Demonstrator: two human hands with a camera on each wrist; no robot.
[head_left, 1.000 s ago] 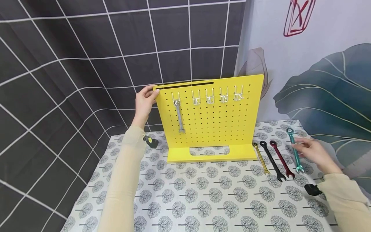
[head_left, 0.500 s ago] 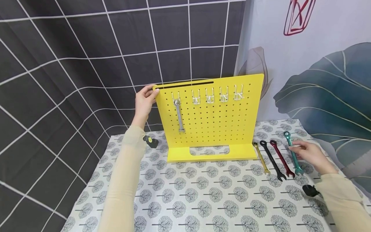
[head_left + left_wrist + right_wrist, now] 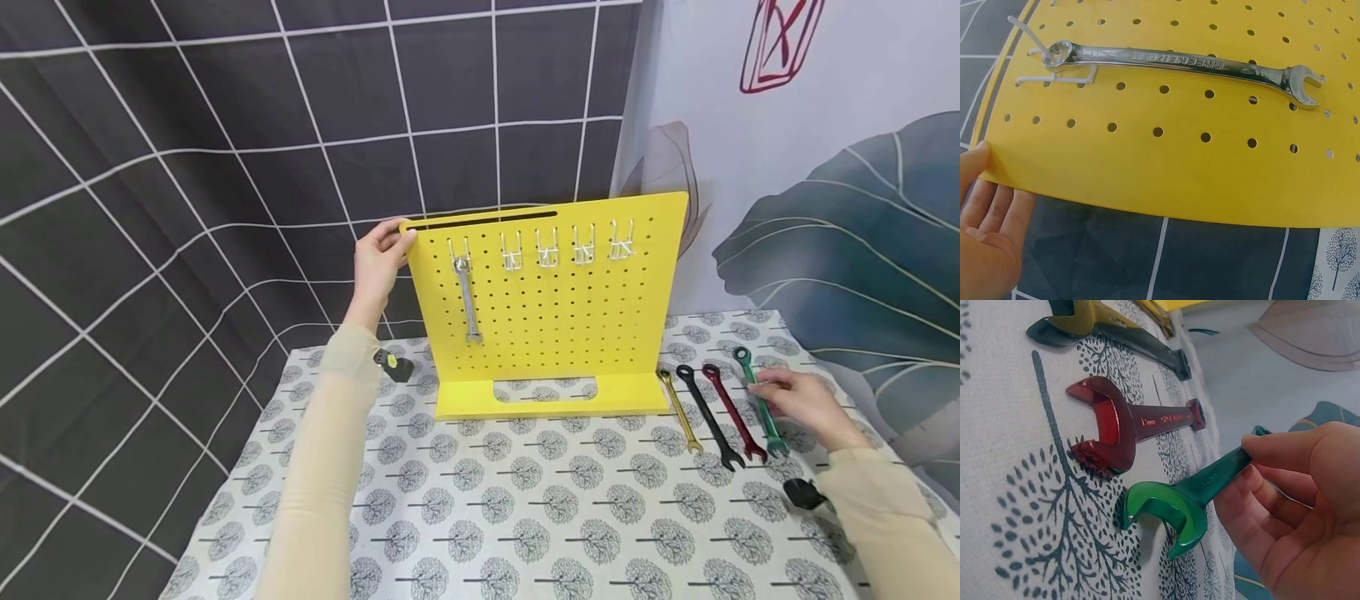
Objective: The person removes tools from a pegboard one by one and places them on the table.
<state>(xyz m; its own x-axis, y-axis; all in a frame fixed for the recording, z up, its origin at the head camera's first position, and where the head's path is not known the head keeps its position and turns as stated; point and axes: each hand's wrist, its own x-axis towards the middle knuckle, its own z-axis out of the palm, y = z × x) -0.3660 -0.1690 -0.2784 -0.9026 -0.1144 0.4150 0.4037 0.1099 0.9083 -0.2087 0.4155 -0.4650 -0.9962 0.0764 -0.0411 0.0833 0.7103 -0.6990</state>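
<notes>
My left hand (image 3: pixel 377 265) pinches the upper left corner of a yellow pegboard (image 3: pixel 555 325), thumb on the front and fingers behind the edge in the left wrist view. From the leftmost white hook a silver combination wrench (image 3: pixel 1179 62) hangs by its ring end. At the table's right side my right hand (image 3: pixel 806 404) pinches a green combination wrench (image 3: pixel 1194 494) by its shaft, thumb on top, open jaw toward the wrist camera. Beside it lie a red wrench (image 3: pixel 735 412), a black wrench (image 3: pixel 708 417) and a small gold wrench (image 3: pixel 680 412).
Several white wire hooks (image 3: pixel 547 248) line the top of the pegboard and hold nothing. The board's base (image 3: pixel 465 402) stands on a tree-print tablecloth (image 3: pixel 525 500). A dark grid curtain (image 3: pixel 225 183) hangs behind and to the left.
My right hand has shifted slightly left with the green wrench, bringing it nearer the red one. My left hand stays at the pegboard corner.
</notes>
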